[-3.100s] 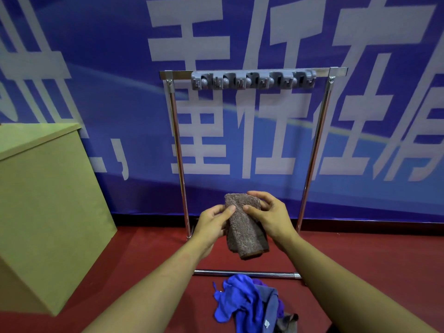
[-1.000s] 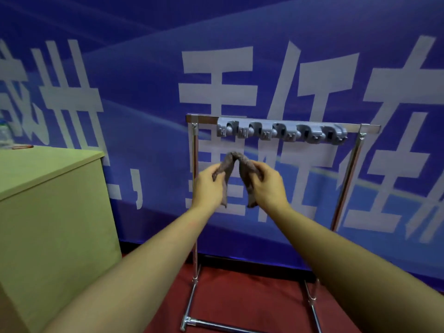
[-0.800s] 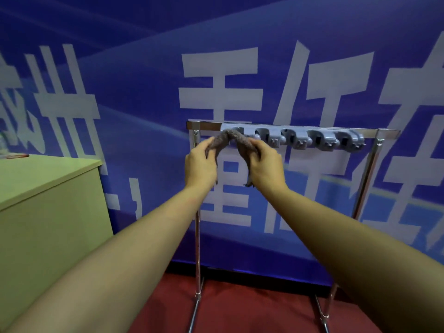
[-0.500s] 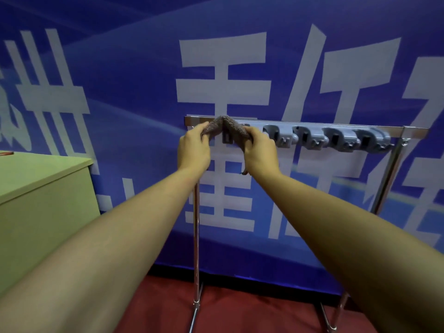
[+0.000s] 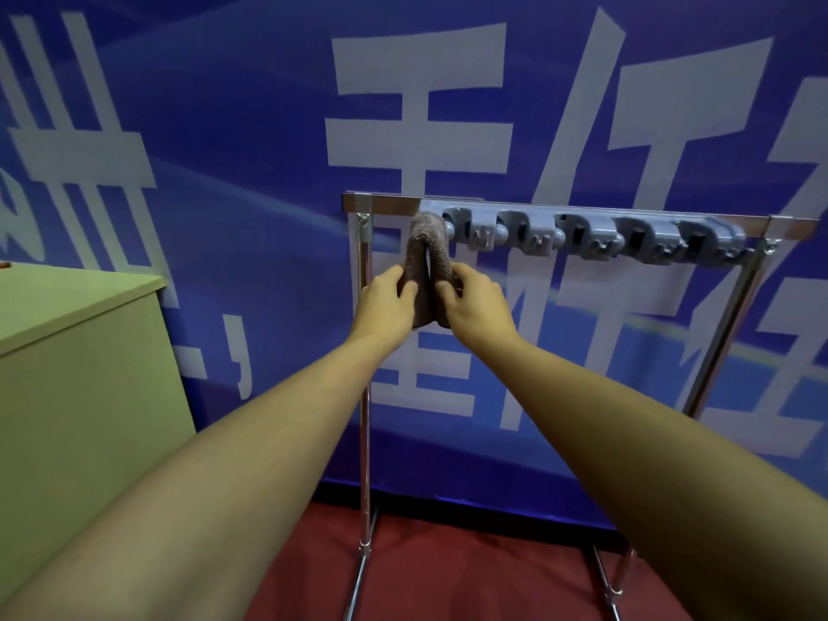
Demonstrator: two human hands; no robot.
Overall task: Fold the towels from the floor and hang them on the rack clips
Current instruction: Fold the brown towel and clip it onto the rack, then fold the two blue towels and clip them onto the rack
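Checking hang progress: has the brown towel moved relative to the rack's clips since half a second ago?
Yes. The towel now hangs down from the leftmost end of the clip bar, both hands lower on its ends, instead of stretched across it.

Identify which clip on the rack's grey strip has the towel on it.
The leftmost clip, hidden under the brown towel that both hands hold, left hand and right hand. The other clips to its right on the rack are bare.

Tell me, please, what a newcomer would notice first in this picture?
First, the two hands: the left hand and right hand pinch the ends of a brown towel looped at the left end of the clip strip on the rack. Behind stands a blue banner with large white characters.
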